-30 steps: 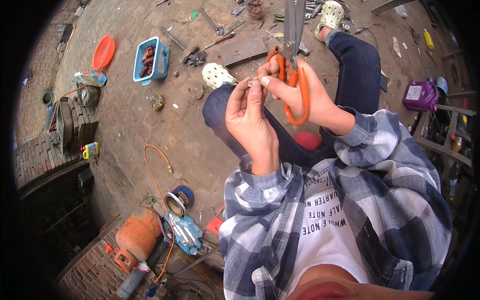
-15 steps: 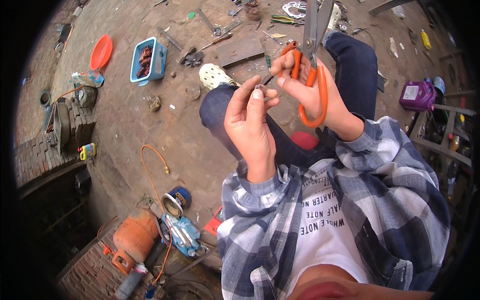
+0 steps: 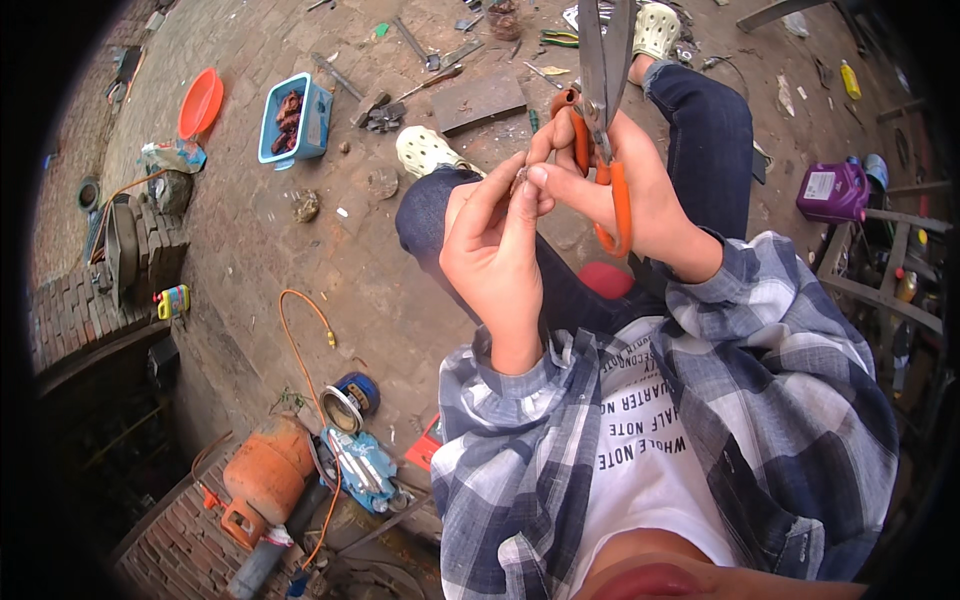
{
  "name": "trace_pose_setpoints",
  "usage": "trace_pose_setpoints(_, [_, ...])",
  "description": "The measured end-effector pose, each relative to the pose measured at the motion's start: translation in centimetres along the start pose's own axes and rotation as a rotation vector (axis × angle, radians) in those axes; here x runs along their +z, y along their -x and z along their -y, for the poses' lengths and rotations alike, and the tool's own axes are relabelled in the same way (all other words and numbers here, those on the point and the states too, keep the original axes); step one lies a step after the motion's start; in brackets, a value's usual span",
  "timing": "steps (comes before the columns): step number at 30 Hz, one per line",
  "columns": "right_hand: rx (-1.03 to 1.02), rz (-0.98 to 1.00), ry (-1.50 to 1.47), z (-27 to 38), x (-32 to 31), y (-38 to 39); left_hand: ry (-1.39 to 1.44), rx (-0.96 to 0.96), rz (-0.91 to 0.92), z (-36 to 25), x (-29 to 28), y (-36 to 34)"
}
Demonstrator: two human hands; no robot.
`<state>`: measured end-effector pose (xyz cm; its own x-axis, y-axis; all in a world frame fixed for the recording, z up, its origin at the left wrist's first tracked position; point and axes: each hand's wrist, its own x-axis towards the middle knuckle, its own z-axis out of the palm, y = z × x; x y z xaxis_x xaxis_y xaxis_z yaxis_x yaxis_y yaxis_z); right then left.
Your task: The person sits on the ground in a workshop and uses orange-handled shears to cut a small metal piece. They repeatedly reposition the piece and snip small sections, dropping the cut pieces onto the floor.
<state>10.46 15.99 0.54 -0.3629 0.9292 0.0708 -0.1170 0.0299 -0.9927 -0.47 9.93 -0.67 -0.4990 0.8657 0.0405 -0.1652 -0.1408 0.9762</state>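
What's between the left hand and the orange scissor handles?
In the head view: the right hand's thumb and curled fingers. A small piece, mostly hidden, is pinched by the left hand.

A rough workshop spreads across a worn, grimy floor (image 3: 380,300) — pliers (image 3: 559,38), a hammer (image 3: 338,77) and a flat slab (image 3: 478,103) lie scattered in the open among other hand tools (image 3: 450,74). Toward the edges, an orange gas cylinder (image 3: 268,458), a blue tin (image 3: 360,393), a purple jug (image 3: 833,192) and low brickwork (image 3: 80,340) — the look of a working yard.
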Motion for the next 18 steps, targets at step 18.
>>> trace_pose_setpoints(18, [0.236,-0.038,-0.332,0.1,-0.6,-0.6,0.474,-0.358,0.141,-0.1,-0.6,-0.1])
